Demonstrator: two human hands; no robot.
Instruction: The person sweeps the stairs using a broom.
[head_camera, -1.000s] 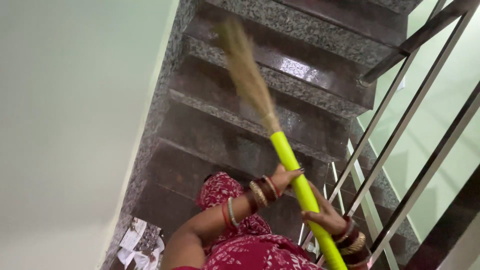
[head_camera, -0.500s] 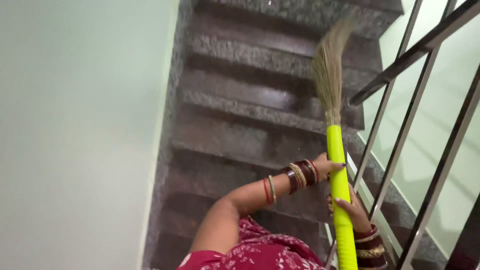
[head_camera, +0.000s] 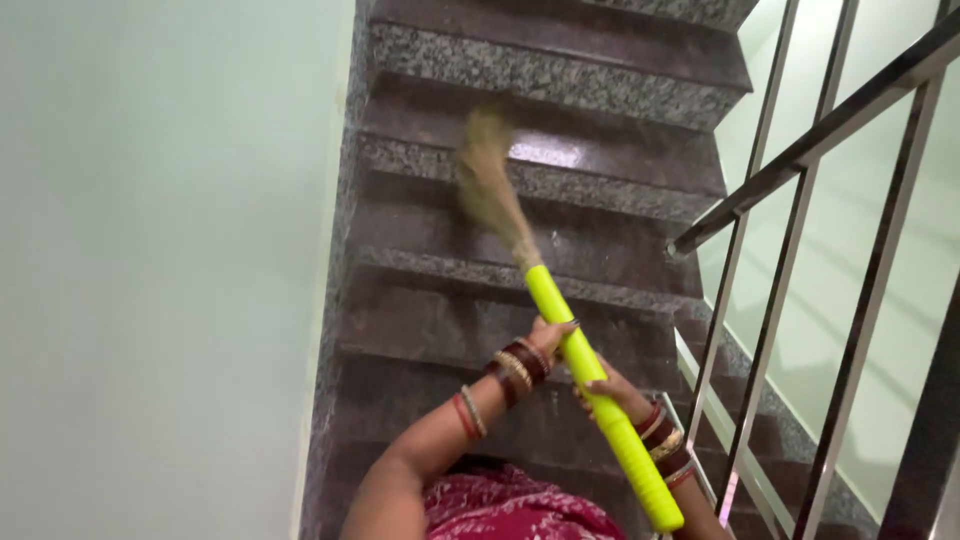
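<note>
Broom (head_camera: 560, 330) gripped by both fists: left hand (head_camera: 550, 338) higher on green handle, right hand (head_camera: 607, 393) below; bristles on granite stairs (head_camera: 600, 250).

Both hands close around the bright yellow-green handle of a grass broom (head_camera: 590, 390). The left hand (head_camera: 552, 337) has its grip higher on the handle, nearer the bristles, with red and gold bangles (head_camera: 515, 365) stacked on its wrist. The right hand (head_camera: 608, 392) wraps the handle just below it, also wearing bangles. The broom's tan bristles (head_camera: 488, 185), blurred, lie up and left of the hands, over a polished dark granite stair tread (head_camera: 600, 150). A metal stair railing (head_camera: 800, 165) runs to the right of the broom, and a pale green wall (head_camera: 160, 260) stands to its left. Red patterned cloth (head_camera: 510, 505) shows below the left arm.
</note>
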